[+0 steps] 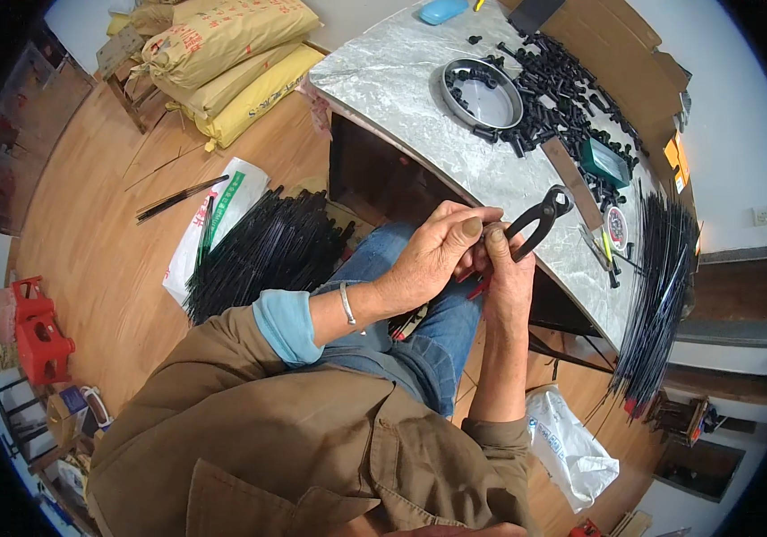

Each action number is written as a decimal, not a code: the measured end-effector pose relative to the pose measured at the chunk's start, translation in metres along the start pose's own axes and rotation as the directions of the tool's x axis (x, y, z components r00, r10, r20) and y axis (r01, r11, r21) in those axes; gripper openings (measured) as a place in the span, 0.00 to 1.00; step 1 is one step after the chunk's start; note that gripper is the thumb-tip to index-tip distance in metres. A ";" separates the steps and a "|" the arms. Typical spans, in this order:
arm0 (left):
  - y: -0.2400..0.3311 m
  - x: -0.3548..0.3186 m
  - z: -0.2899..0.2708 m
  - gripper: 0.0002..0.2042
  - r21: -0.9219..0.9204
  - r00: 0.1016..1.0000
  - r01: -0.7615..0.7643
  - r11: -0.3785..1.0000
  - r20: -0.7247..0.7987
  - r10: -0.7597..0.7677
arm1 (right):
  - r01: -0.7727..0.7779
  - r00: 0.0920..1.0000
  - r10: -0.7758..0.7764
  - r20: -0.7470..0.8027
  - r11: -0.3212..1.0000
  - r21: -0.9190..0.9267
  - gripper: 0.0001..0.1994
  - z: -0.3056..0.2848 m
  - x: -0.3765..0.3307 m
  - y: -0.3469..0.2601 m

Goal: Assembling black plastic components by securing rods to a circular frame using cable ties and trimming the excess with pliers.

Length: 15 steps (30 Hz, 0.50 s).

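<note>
A pair of end-cutting pincers (537, 227) with a black head and red handles is gripped in my right hand (506, 279), its jaws pointing up and right over the table's edge. My left hand (428, 259) is drawn up against the right one, thumbs side by side and fingers bent in. What the left fingers pinch, if anything, is hidden between the hands. Both hands are above my lap, at the near edge of the grey marbled table (401, 98). Many small black bolt-like parts (567, 85) lie heaped on it, some inside a round metal dish (446, 89).
Long thin black rods (656, 286) overhang the table's right end; another large bundle of rods (262, 255) lies on the floor at left. A green box (605, 164) and a flat brown strip (571, 183) rest near the parts. Stacked sacks (231, 45) stand far left, a white bag (571, 443) lower right.
</note>
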<state>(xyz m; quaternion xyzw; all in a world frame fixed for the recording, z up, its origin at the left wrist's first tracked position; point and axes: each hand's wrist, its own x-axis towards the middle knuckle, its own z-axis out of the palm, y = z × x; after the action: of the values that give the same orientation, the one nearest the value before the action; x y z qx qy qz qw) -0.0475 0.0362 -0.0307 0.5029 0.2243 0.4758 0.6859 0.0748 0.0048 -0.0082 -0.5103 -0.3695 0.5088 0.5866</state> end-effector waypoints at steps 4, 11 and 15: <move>0.002 -0.001 0.002 0.25 0.044 1.000 0.008 0.999 -0.005 -0.008 | -0.005 1.000 0.005 -0.014 1.000 0.017 0.11 0.001 -0.002 -0.001; 0.002 -0.002 0.004 0.25 0.057 0.999 0.041 0.998 0.000 -0.041 | 0.012 1.000 -0.011 -0.017 0.998 0.062 0.11 -0.005 -0.004 0.007; 0.001 -0.003 0.004 0.25 0.081 0.999 0.034 0.996 0.002 -0.035 | 0.015 1.000 -0.014 -0.009 0.999 0.052 0.10 -0.013 -0.002 0.013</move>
<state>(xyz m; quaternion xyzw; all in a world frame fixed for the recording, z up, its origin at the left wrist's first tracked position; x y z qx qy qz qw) -0.0458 0.0318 -0.0286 0.5273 0.2508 0.4534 0.6735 0.0834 -0.0007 -0.0233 -0.4943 -0.3573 0.5119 0.6049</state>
